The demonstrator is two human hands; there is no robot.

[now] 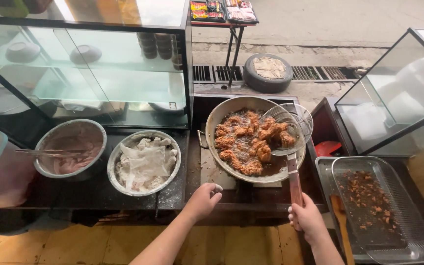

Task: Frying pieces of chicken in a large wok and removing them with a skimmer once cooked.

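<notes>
My right hand (308, 218) grips the wooden handle of a wire skimmer (286, 131) whose round basket rests in a wide metal frying pan (215, 120). Several golden-brown battered pieces (244, 142) fry in the bubbling oil; a few sit inside the skimmer basket. My left hand (203, 199), dusted with flour and loosely curled, hovers at the stove's front edge just below the pan, holding nothing.
Left of the pan stand a metal bowl of floured pieces (144, 164) and a bowl of pinkish batter (70, 147) with a utensil. A glass display case (84, 64) rises behind. At right, a metal tray with a draining rack (384, 206) holds crumbs; a second glass case (398, 83) is beyond.
</notes>
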